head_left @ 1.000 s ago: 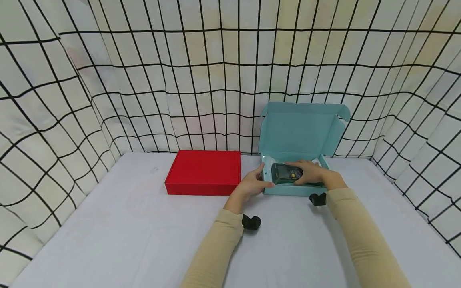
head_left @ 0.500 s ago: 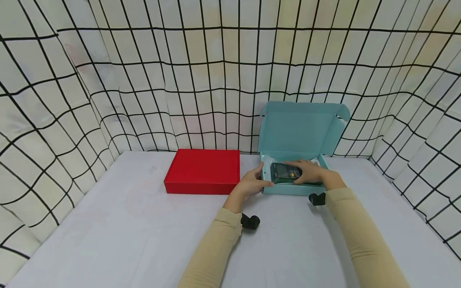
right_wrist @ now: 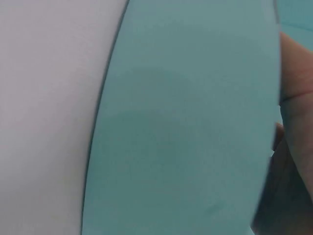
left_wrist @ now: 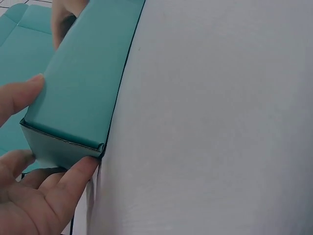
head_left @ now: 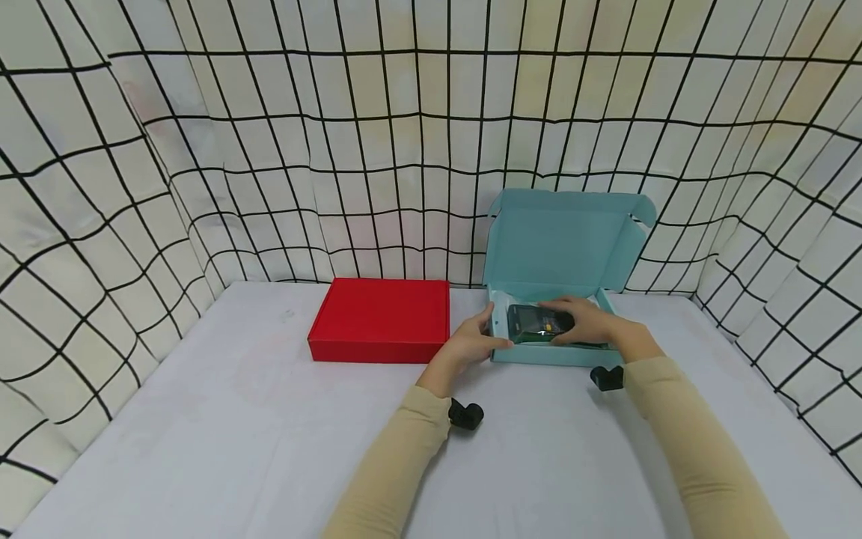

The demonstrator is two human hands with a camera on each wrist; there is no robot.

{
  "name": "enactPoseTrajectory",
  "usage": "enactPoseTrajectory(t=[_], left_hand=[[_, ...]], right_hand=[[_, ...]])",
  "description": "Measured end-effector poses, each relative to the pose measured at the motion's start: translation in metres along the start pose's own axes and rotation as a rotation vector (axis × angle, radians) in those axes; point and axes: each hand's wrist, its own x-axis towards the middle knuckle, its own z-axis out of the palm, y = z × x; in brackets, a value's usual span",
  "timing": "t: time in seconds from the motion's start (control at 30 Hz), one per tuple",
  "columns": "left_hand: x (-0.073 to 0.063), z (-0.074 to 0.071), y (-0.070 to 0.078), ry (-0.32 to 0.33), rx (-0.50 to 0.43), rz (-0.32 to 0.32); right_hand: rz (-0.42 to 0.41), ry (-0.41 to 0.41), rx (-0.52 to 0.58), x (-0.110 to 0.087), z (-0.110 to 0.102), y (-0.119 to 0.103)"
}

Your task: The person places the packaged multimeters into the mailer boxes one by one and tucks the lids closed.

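A light-blue cardboard box (head_left: 552,354) stands with its lid raised at the back right of the table. Inside lies a dark handheld device (head_left: 527,323) with a screen and small keys, over pale plastic wrapping. My right hand (head_left: 589,322) reaches in from the right, thumb on the device's near side and fingers over its far side, gripping it. My left hand (head_left: 468,344) holds the box's left end. In the left wrist view, the left thumb (left_wrist: 24,95) presses the box's front top edge and the fingers lie along its end wall. The right wrist view shows mostly the box's front wall (right_wrist: 181,122).
A closed red box (head_left: 380,318) sits left of the blue one, close by my left hand. The upright blue lid (head_left: 566,239) rises behind the device. A white cloth covers the table (head_left: 269,442), and grid-patterned curtains (head_left: 417,150) enclose its back and sides.
My right hand and forearm have shifted slightly to the right, leaving a little more of the device's face showing. My left hand stays at the box's end.
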Motion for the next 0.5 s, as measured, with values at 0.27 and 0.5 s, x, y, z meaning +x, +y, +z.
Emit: enactPoseTrajectory(t=[0.27, 0.5], left_hand=[[-0.001, 0.001, 0.002, 0.015, 0.035, 0.018], [-0.004, 0.004, 0.007, 0.046, 0.082, 0.042]], right_hand=[[-0.026, 0.046, -0.027, -0.014, -0.007, -0.005], [0.005, 0.080, -0.043, -0.028, -0.015, -0.008]])
